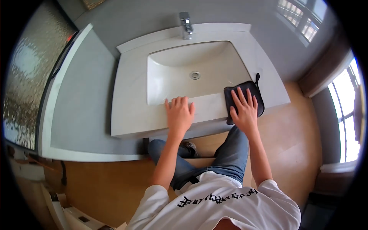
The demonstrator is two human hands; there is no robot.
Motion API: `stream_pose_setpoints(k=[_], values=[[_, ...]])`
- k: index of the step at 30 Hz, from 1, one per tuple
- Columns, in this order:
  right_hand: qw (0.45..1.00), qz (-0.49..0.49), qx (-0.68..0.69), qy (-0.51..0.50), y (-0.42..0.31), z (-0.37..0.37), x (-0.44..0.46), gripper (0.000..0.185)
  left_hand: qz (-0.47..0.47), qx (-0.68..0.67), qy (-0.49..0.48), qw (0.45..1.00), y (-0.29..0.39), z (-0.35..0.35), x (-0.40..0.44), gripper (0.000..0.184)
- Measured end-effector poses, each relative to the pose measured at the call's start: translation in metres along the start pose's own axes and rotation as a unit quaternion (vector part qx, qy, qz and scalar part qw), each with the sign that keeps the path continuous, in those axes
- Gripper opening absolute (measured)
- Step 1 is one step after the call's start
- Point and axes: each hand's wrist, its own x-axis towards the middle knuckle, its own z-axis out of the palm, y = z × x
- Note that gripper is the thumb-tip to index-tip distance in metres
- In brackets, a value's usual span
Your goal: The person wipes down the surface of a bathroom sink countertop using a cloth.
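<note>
Head: left hand (179, 116) at basin edge (206, 96)

Home bathroom | 1 white sink basin (172, 82) | 1 chrome faucet (186, 26) | textured glass panel (28, 73)

White counter (129, 84) in front of me, basin (172, 71) set in, chrome faucet (186, 26) behind it. Flat black looped item (230, 97) on my right, over the basin's corner and counter's front edge.

Chrome faucet (186, 26) at 12 o'clock. Textured glass panel (32, 76), 9 to 10 o'clock. Window (343, 111) at 3 o'clock, brown curtain (324, 69) beside it. Tan floor (96, 182), 8 o'clock.
</note>
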Motion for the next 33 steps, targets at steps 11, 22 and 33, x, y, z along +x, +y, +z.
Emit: stream_pose_setpoints(k=[11,22,33], values=[[0.983,-0.071,0.136,-0.097,-0.035,0.001,0.041,0.042,-0.007,-0.060,0.005,0.998,-0.006,-0.007,-0.007,0.029],[0.980,-0.185,-0.053,-0.060,-0.055,0.009,0.031,0.062,-0.080,0.039,0.073,0.993,-0.092,-0.038,-0.028,0.040],[0.961,-0.261,0.068,-0.063,-0.196,0.054,0.046,0.058,-0.149,0.036,0.097,0.983,-0.101,-0.040,-0.031,0.037]])
